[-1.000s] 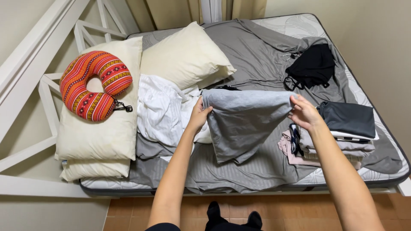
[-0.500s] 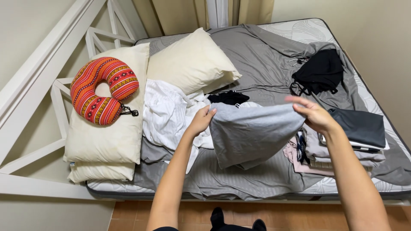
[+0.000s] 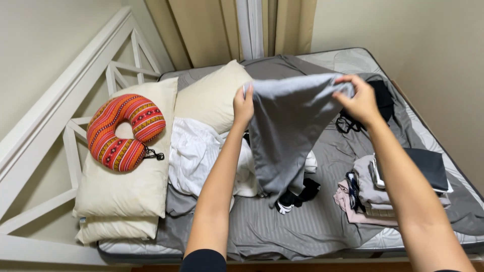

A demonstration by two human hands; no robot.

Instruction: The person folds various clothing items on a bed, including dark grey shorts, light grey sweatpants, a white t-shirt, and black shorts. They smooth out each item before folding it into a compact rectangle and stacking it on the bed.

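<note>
Overhead, left hand and right hand pinch a grey garment above the bed.

A bed with a grey striped sheet filled the room between plain cream walls. A white wooden headboard with crossed slats stood on the left, and tan curtains hung behind the bed.

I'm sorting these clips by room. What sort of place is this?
Most likely a bedroom: a bed with pillows, curtains behind it, and a stack of folded clothes on the sheet.
</note>
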